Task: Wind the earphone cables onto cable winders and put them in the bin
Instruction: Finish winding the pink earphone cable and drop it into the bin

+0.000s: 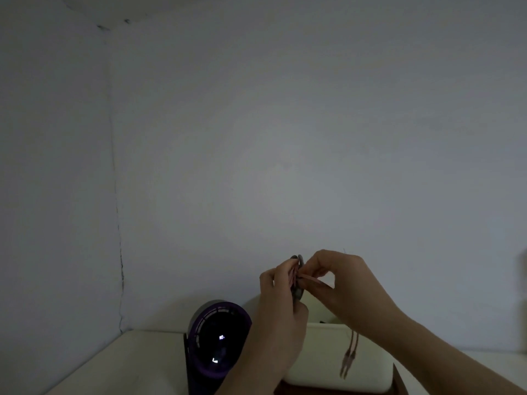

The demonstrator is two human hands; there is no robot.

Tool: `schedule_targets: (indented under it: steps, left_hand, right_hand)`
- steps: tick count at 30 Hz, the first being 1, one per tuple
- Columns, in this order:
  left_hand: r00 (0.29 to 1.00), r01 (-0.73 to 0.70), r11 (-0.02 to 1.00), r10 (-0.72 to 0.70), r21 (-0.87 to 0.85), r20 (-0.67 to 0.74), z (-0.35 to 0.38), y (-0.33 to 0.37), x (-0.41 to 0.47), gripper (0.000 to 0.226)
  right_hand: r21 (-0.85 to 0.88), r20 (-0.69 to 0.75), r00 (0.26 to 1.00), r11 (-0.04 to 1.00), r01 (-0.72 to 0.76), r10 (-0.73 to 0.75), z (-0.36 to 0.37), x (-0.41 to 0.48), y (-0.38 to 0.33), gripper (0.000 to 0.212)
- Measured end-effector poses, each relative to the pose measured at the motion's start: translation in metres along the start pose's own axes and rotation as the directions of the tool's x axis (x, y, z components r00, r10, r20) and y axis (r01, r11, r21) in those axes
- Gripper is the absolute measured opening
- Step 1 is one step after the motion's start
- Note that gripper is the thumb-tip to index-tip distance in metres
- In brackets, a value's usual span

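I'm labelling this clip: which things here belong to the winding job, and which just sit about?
Job: winder, cable, bin, left hand, right hand.
Idle: fan, table.

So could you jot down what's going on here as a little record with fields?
left hand: grips flat grey cable winder
right hand: pinches thin pink earphone cable at the winder
cable ends: dangle in front of cream plastic bin
bin: below both hands
beside bin: round black-and-purple fan on pale table
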State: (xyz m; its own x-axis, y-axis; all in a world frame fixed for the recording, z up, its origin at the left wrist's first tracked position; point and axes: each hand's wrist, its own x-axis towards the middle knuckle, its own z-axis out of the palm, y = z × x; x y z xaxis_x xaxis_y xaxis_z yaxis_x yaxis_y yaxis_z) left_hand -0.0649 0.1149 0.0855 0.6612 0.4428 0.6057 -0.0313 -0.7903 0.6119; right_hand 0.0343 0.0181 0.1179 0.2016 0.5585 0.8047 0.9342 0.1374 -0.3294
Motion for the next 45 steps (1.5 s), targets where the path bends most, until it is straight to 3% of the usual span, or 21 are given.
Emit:
schedule_targets:
  steps: [3,7,9,12,16,19,26,31,33,36,39,41,45]
  left_hand:
    - [0.998,0.026,0.998,-0.023,-0.064,0.056,-0.002,-0.002,0.002,0.053]
    - [0.991,0.085,0.941,-0.045,-0.327,0.13,-0.006,-0.004,0.003,0.054]
    - [0.967,0.222,0.81,-0.113,-0.543,0.227,-0.01,-0.003,0.003,0.061]
    - [0.94,0.338,0.512,-0.147,-0.789,0.308,-0.016,-0.003,0.004,0.075]
    - [0.94,0.338,0.333,-0.166,-0.88,0.298,-0.02,-0.002,-0.002,0.048]
    - [0.94,0.32,0.283,-0.216,-0.904,0.265,-0.017,-0.002,-0.007,0.039]
    - [0.941,0.231,0.184,-0.29,-0.955,0.172,-0.011,-0.003,-0.013,0.036]
    - [0.954,0.216,0.196,-0.25,-0.957,0.164,-0.007,-0.006,-0.016,0.036]
    - [0.964,0.201,0.27,-0.227,-0.942,0.141,-0.005,-0.009,-0.018,0.036]
    - [0.978,0.173,0.401,-0.182,-0.9,0.107,-0.003,-0.012,-0.019,0.033]
    - [0.984,0.163,0.425,-0.141,-0.89,0.113,-0.005,-0.01,-0.022,0.042]
    - [0.984,0.172,0.455,-0.123,-0.874,0.129,-0.004,-0.01,-0.024,0.045]
    - [0.972,0.229,0.487,-0.156,-0.843,0.174,-0.003,-0.011,-0.024,0.035]
  right_hand:
    - [-0.085,0.043,0.985,0.981,0.172,-0.169,0.003,-0.001,0.007,0.017]
    - [-0.044,0.053,0.98,0.98,0.193,-0.191,0.004,0.0,0.01,0.015]
    - [-0.036,0.009,0.983,0.983,0.181,-0.181,0.008,-0.003,0.008,0.014]
    - [-0.073,-0.054,0.987,0.986,0.149,-0.153,0.021,-0.012,0.004,0.024]
    - [-0.256,0.006,0.983,0.95,0.177,-0.181,0.034,-0.024,0.001,0.037]
    - [-0.343,0.049,0.966,0.904,0.255,-0.254,0.039,-0.03,0.0,0.037]
    - [-0.361,0.079,0.907,0.836,0.414,-0.414,0.037,-0.034,0.009,0.029]
    - [-0.176,0.059,0.935,0.918,0.355,-0.35,0.028,-0.038,0.009,0.027]
    - [-0.113,0.053,0.962,0.956,0.272,-0.267,0.023,-0.037,0.003,0.016]
    - [0.02,0.106,0.994,1.0,0.009,-0.011,0.014,-0.031,-0.009,0.009]
    - [0.173,0.275,0.928,0.936,-0.306,0.252,0.003,-0.022,-0.01,0.014]
    - [0.133,0.303,0.898,0.919,-0.371,0.319,-0.004,-0.016,-0.01,0.014]
    - [-0.037,0.263,0.91,0.946,-0.323,0.321,-0.006,-0.009,-0.018,0.016]
